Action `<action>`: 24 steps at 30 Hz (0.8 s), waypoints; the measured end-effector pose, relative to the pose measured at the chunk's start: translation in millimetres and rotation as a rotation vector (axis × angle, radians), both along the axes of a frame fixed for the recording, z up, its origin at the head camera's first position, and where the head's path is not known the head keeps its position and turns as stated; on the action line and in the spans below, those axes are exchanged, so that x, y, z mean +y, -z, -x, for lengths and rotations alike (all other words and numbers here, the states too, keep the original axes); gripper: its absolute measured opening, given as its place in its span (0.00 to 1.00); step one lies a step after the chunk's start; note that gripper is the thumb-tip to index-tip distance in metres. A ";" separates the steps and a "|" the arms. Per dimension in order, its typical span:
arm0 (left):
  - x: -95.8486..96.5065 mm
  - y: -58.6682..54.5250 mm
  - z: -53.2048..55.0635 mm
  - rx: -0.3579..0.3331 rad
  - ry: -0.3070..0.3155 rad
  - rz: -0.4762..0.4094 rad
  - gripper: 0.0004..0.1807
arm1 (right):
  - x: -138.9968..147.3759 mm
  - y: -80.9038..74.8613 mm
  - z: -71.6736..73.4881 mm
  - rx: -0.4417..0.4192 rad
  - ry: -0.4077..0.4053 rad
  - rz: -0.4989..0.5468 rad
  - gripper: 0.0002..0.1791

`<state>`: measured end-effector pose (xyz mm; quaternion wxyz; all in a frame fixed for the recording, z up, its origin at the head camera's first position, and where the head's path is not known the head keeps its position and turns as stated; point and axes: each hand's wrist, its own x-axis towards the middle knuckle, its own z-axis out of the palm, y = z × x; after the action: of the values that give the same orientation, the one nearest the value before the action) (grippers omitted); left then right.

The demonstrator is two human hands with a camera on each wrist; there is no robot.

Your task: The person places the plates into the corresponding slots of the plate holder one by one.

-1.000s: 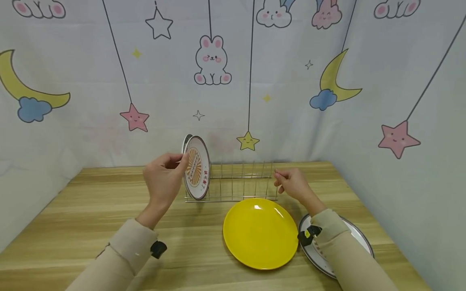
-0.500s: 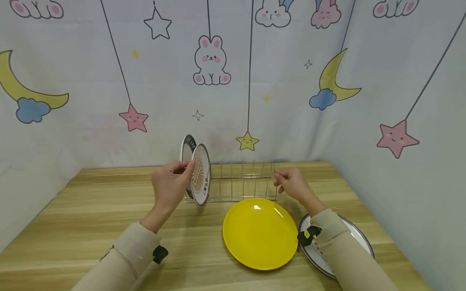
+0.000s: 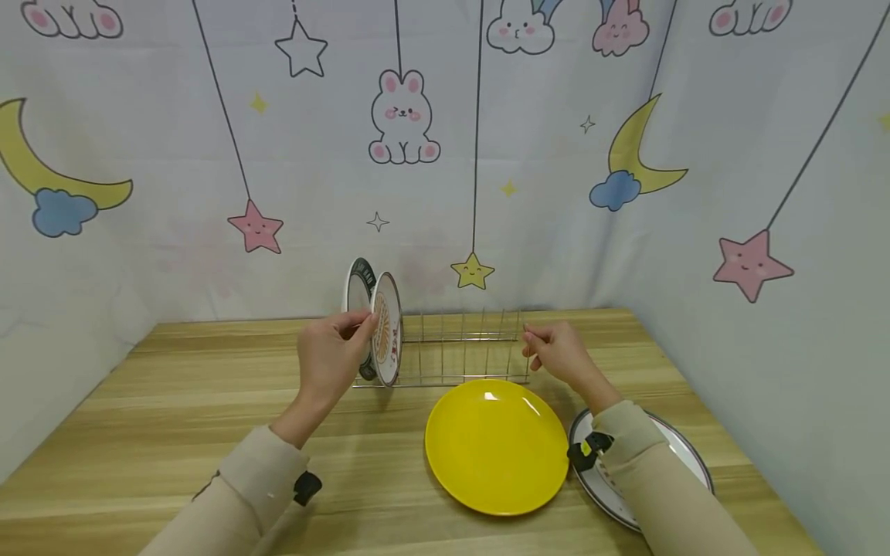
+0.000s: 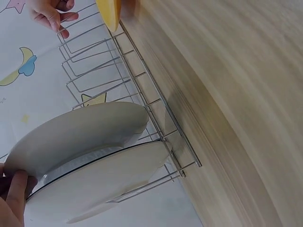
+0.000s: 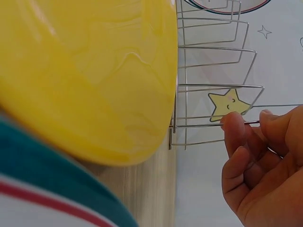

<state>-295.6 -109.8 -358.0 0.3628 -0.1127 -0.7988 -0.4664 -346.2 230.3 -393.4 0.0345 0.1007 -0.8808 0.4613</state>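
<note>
Cartoon-printed cloth [image 3: 556, 255] hung beyond the wood-grain bench [image 3: 208, 371], where a wire dish rack [image 3: 455, 337] stood toward the far side. The left hand [image 3: 332, 354] pinched the left edge of a sunburst-patterned plate [image 3: 388, 332] between thumb and fingers, holding it nearly upright at the rack's left end, just right of a dark-rimmed plate [image 3: 357, 288] that stood there. Whether the sunburst-patterned plate's lower edge sat between two wires could not be told; if it merely balanced on one, letting go might well have tipped it or set it rolling toward the near side. With the two plates so close, a small twist could have knocked them together and chipped a rim. The right hand [image 3: 559, 351] pinched the wire at the rack's right end; had that grip loosened, a sideways push would likely have slid the rack. A yellow plate [image 3: 497, 448] lay on the near side and a white plate [image 3: 606, 494] to its right, partly hidden by the right sleeve [image 3: 629, 436], so a dragging cuff could have shifted it.
</note>
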 end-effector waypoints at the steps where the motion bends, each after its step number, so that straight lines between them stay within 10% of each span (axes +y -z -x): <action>1: -0.2 0.0 0.0 -0.003 0.001 0.002 0.07 | -0.3 0.2 0.0 0.002 0.000 0.000 0.19; 24: -9.9 6.6 3.6 -0.077 -0.019 0.124 0.06 | -5.6 1.3 1.1 0.016 0.007 0.005 0.18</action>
<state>-299.2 -119.7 -364.7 0.3286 -0.1093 -0.8405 -0.4167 -347.4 224.7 -394.8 0.0434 0.1014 -0.8797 0.4626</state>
